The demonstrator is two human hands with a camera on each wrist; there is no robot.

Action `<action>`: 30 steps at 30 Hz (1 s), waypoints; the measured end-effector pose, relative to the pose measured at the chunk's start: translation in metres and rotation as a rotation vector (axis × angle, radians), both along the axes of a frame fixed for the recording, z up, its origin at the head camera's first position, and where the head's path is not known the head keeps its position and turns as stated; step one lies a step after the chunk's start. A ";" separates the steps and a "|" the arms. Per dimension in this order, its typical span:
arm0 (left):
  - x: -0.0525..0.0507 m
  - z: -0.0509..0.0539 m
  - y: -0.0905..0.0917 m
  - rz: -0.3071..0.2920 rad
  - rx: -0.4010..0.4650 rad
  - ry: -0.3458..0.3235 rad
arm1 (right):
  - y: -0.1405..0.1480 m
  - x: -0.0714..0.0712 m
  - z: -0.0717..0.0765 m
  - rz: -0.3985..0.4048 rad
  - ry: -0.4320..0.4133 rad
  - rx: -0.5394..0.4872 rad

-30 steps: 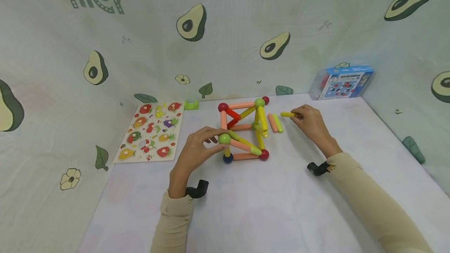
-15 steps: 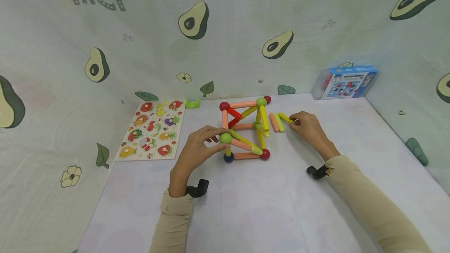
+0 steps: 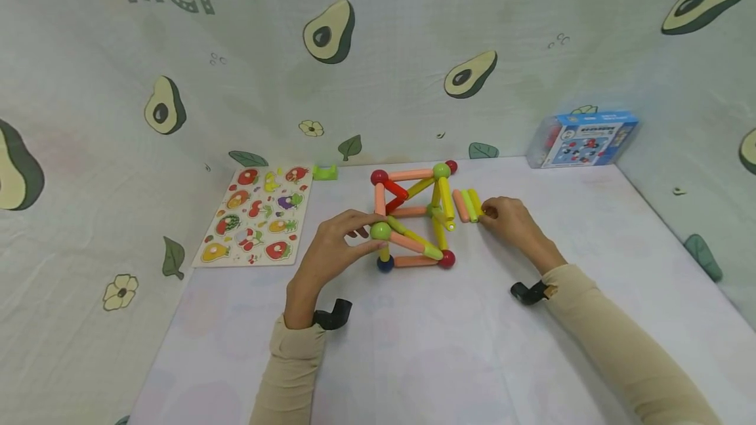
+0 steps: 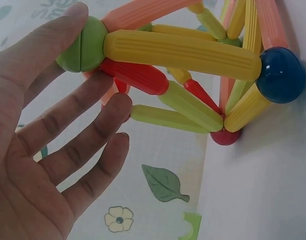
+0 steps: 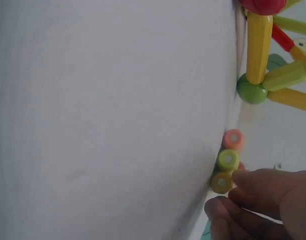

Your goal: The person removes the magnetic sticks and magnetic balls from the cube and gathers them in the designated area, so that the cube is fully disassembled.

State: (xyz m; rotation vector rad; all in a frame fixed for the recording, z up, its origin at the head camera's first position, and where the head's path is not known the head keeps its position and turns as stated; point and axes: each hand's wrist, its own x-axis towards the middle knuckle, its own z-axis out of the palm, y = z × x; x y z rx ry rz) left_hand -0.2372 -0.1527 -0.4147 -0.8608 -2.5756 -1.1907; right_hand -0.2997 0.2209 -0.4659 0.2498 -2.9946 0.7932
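A frame of coloured sticks and balls stands on the table. My left hand (image 3: pixel 338 246) pinches its near upper green ball (image 3: pixel 380 231) between thumb and fingertip; in the left wrist view the green ball (image 4: pixel 84 46) sits in that pinch, other fingers loosely bent. Right of the frame lie a salmon stick (image 3: pixel 461 206), a light green stick (image 3: pixel 469 205) and a yellow stick (image 3: pixel 476 199), side by side. My right hand (image 3: pixel 515 225) pinches the yellow stick's near end. In the right wrist view, thumb and fingers are at the yellow stick's end (image 5: pixel 222 182).
A fruit picture board (image 3: pixel 254 216) lies at the left, with a small green piece (image 3: pixel 325 172) by its far corner. A blue box (image 3: pixel 585 140) stands at the back right. Behind the table hangs a cloth (image 3: pixel 390 71) with avocado prints.
My right hand has moved left and nearer, turning the yellow stick and laying it alongside the light green one. My left hand keeps its hold on the green ball.
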 end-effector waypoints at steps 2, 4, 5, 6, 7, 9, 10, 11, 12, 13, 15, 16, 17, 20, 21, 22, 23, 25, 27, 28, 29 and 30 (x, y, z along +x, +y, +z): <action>0.000 0.000 0.000 -0.002 0.000 0.000 | -0.001 0.004 0.004 -0.009 0.014 0.018; 0.000 -0.001 0.000 -0.007 0.001 0.000 | -0.004 0.009 0.010 -0.016 0.047 0.011; 0.000 -0.001 0.000 -0.012 0.005 -0.001 | -0.006 0.013 0.014 -0.012 0.070 -0.005; 0.000 -0.001 0.000 -0.017 0.011 -0.001 | -0.009 0.017 0.017 -0.003 0.098 -0.025; 0.000 -0.001 0.000 -0.020 0.014 -0.002 | -0.012 0.021 0.020 0.015 0.131 -0.052; -0.001 -0.001 0.000 -0.025 0.020 -0.002 | -0.019 0.030 0.027 0.047 0.199 -0.111; -0.001 -0.001 -0.001 -0.026 0.023 -0.002 | -0.024 0.035 0.031 0.062 0.231 -0.144; -0.001 -0.001 -0.001 -0.026 0.024 -0.004 | -0.028 0.038 0.035 0.077 0.255 -0.175; -0.001 -0.001 -0.001 -0.023 0.024 -0.006 | -0.034 0.042 0.039 0.092 0.279 -0.201; 0.000 -0.001 -0.001 -0.020 0.022 -0.006 | -0.039 0.045 0.043 0.106 0.302 -0.221; 0.000 -0.001 -0.002 -0.013 0.017 -0.007 | -0.051 0.050 0.050 0.129 0.335 -0.240; 0.000 -0.001 -0.002 -0.007 0.013 -0.006 | -0.057 0.051 0.053 0.142 0.348 -0.245; 0.001 -0.001 -0.003 0.001 0.008 -0.006 | -0.063 0.052 0.056 0.155 0.357 -0.243; 0.002 -0.003 -0.004 0.017 -0.003 0.002 | -0.074 0.054 0.059 0.172 0.364 -0.232; 0.002 -0.003 -0.004 0.018 -0.004 0.003 | -0.076 0.055 0.060 0.169 0.362 -0.230; 0.002 -0.004 -0.004 0.018 -0.004 0.001 | -0.077 0.056 0.061 0.163 0.364 -0.225; 0.002 -0.004 -0.003 0.016 -0.003 -0.001 | -0.076 0.057 0.063 0.153 0.373 -0.216; 0.002 -0.004 -0.002 0.007 0.001 -0.008 | -0.073 0.059 0.065 0.136 0.414 -0.186; 0.001 -0.003 -0.001 -0.006 0.007 -0.012 | -0.068 0.060 0.066 0.131 0.474 -0.138; 0.000 -0.002 -0.001 -0.007 0.008 -0.013 | -0.066 0.060 0.067 0.134 0.500 -0.113; 0.000 -0.002 -0.001 -0.008 0.006 -0.011 | -0.063 0.059 0.067 0.138 0.516 -0.091; 0.000 -0.001 -0.002 -0.009 0.006 -0.009 | -0.062 0.058 0.067 0.147 0.522 -0.076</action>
